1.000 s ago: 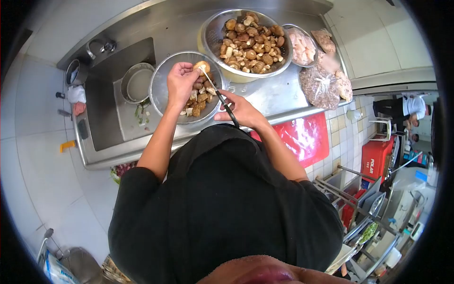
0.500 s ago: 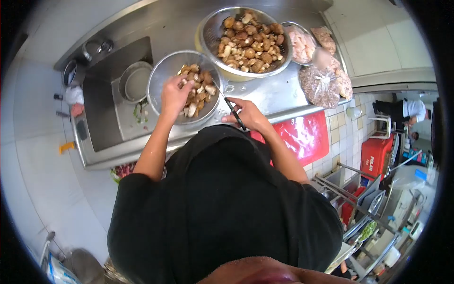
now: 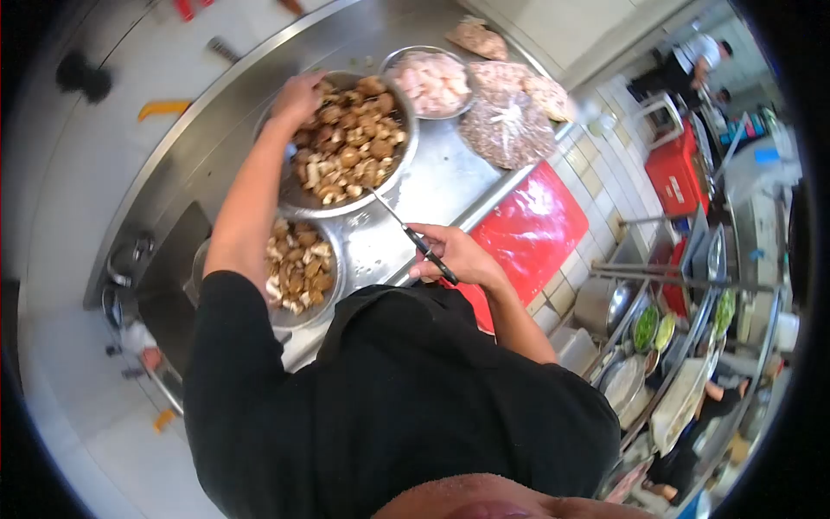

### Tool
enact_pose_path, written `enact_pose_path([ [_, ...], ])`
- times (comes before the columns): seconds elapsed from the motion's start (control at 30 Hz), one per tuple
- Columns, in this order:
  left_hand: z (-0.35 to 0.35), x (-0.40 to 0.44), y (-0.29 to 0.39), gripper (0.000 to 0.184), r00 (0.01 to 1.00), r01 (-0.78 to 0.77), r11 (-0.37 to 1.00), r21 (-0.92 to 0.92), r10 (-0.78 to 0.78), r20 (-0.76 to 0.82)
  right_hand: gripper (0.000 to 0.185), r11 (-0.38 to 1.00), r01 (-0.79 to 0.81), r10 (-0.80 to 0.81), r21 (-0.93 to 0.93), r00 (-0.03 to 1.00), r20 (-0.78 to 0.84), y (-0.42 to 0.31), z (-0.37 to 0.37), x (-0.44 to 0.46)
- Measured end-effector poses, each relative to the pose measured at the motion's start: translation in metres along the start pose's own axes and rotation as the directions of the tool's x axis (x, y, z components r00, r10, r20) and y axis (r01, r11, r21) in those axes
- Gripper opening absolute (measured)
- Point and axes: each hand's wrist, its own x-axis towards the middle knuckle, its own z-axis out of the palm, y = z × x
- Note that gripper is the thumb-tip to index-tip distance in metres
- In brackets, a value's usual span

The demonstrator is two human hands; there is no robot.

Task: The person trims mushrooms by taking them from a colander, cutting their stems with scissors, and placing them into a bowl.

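Observation:
My left hand [image 3: 298,97] reaches over the far left rim of a large metal bowl [image 3: 413,147], touching the brown mushrooms [image 3: 350,143] heaped in it. Its fingertips are hidden, so I cannot tell if they grip one. In my right hand [image 3: 458,253] is a small knife [image 3: 425,246] with a black handle, its thin blade pointing up and left toward the bowl's near rim. A smaller metal bowl [image 3: 335,281] nearer my body holds cut mushroom pieces [image 3: 298,268], partly covered by my left forearm.
On the steel counter [image 3: 437,186] stand a bowl of pale raw meat [image 3: 430,82] and several filled plastic bags [image 3: 506,134]. The sink [image 3: 164,281] lies left. A red plastic sheet [image 3: 532,238] hangs at the counter's edge. Racks [image 3: 683,268] and other people [image 3: 692,65] are at right.
My left hand has moved from the smaller bowl to the large bowl. My right hand still holds the knife. The view has turned, so the counter sits further left.

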Motion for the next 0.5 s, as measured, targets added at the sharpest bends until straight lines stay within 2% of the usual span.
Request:
enact_pose_path([
  [0.07, 0.004, 0.009, -0.016, 0.034, 0.997, -0.081, 0.98, 0.18, 0.076, 0.035, 0.084, 0.999, 0.042, -0.04, 0.021, 0.994, -0.097, 0.004, -0.004, -0.001],
  [0.13, -0.002, 0.003, -0.002, 0.031, 0.995, 0.095, 0.985, 0.14, -0.1, 0.026, 0.087, 0.994, 0.107, -0.104, 0.015, 0.982, -0.159, 0.007, -0.008, 0.004],
  [0.17, -0.009, -0.008, 0.0, 0.029, 0.979, 0.198, 0.972, 0.127, -0.201, 0.015, 0.087, 0.996, 0.083, -0.078, 0.02, 0.979, -0.189, 0.005, -0.009, 0.006],
  [0.2, -0.007, -0.02, 0.0, 0.025, 0.957, 0.279, 0.96, 0.035, -0.274, -0.097, 0.087, 0.998, 0.063, -0.056, 0.024, 0.976, -0.209, -0.004, -0.009, 0.009],
  [0.23, 0.0, -0.027, -0.007, 0.028, 0.929, 0.325, 0.92, -0.219, -0.354, -0.11, 0.087, 0.999, 0.043, -0.036, 0.027, 0.974, -0.222, -0.01, -0.009, 0.015],
  [0.3, 0.01, -0.047, -0.018, 0.034, 0.853, 0.327, 0.667, -0.67, -0.513, -0.094, 0.091, 1.0, -0.007, 0.001, -0.029, 0.973, -0.229, -0.019, -0.007, 0.028],
  [0.37, -0.016, -0.087, 0.034, 0.046, 0.837, 0.247, 0.499, -0.83, -0.541, -0.077, 0.092, 0.985, 0.075, -0.112, -0.154, 0.961, -0.253, -0.022, 0.0, 0.045],
  [0.43, -0.024, -0.111, 0.044, 0.052, 0.868, 0.253, 0.344, -0.904, -0.494, 0.055, 0.093, 0.932, 0.109, -0.203, -0.346, 0.948, -0.247, -0.035, 0.011, 0.054],
  [0.5, -0.035, -0.137, 0.07, 0.048, 0.877, 0.23, 0.268, -0.936, -0.475, 0.08, 0.093, 0.848, 0.187, -0.336, -0.496, 0.913, -0.231, -0.043, 0.022, 0.061],
])
